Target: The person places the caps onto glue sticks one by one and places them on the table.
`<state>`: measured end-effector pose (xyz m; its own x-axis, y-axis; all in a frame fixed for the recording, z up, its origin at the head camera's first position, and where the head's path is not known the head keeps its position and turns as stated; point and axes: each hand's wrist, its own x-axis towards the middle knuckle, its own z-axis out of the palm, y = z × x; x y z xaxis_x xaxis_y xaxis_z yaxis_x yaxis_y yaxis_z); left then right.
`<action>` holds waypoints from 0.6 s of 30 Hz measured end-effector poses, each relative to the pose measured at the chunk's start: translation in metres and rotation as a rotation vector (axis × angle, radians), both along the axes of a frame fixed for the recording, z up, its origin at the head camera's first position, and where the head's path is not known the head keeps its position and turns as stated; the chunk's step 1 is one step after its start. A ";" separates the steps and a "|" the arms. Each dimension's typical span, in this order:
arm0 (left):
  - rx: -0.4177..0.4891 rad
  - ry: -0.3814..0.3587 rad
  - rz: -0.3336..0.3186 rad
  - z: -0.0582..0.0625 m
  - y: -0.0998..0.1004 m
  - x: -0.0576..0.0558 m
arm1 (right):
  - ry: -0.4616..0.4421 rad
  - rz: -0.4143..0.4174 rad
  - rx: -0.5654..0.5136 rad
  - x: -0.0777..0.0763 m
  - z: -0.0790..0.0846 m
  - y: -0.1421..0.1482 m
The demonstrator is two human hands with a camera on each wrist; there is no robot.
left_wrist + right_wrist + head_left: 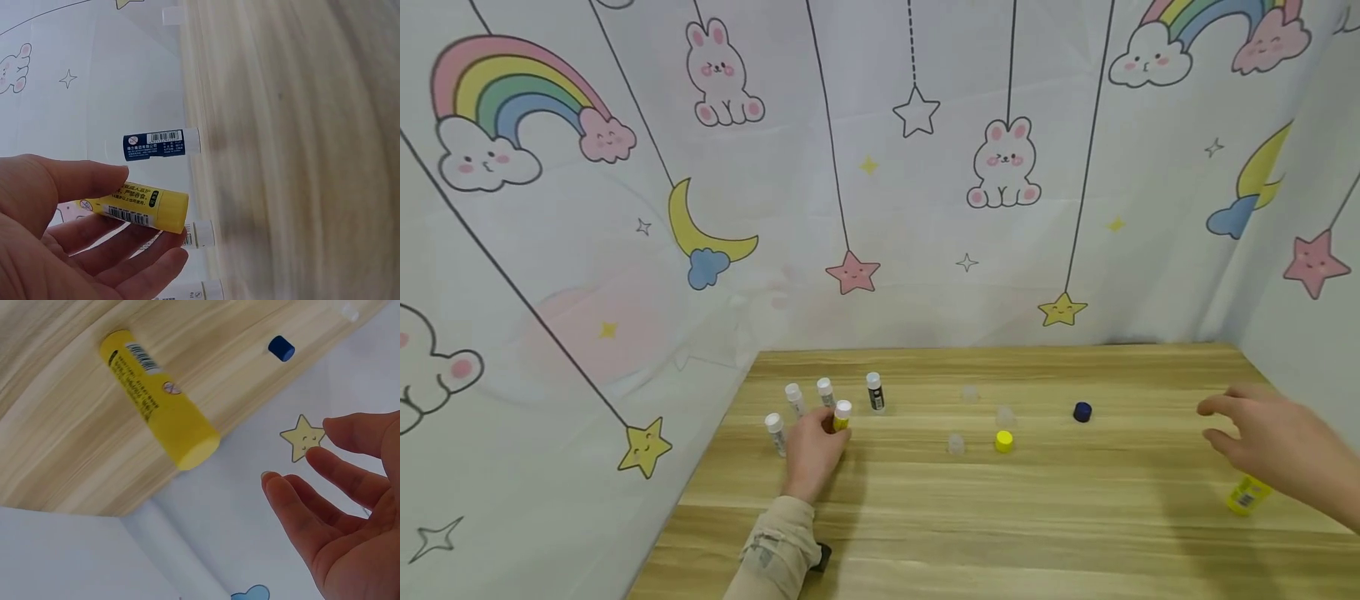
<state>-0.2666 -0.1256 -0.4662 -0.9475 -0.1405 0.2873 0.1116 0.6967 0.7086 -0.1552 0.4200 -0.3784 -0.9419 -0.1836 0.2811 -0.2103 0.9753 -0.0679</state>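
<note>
My left hand (814,450) pinches a yellow glue stick (147,205) between thumb and fingers; its white top (843,409) points up in the head view. Close around that hand stand several glue sticks with white tops, among them a navy-labelled glue stick (876,393) just to its right and a pale one (776,433) to its left. My right hand (1273,437) is in the air at the right, fingers loosely bent and apart, holding nothing. Beside it a larger yellow glue stick (156,400) stands on the table, partly hidden by the hand in the head view.
Mid-table on the wooden table (925,533) lie a yellow cap (1004,442), a dark blue cap (1082,412) and several clear caps, one (956,444) nearest the front. A white printed curtain (910,208) rises behind the table and along both sides.
</note>
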 end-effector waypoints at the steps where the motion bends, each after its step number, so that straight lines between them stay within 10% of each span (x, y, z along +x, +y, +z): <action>1: -0.004 0.000 0.001 0.000 0.001 0.000 | 0.011 0.012 -0.002 -0.001 -0.001 -0.002; 18: -0.057 0.051 -0.044 0.007 0.011 0.004 | -0.003 0.115 -0.007 -0.024 -0.002 -0.052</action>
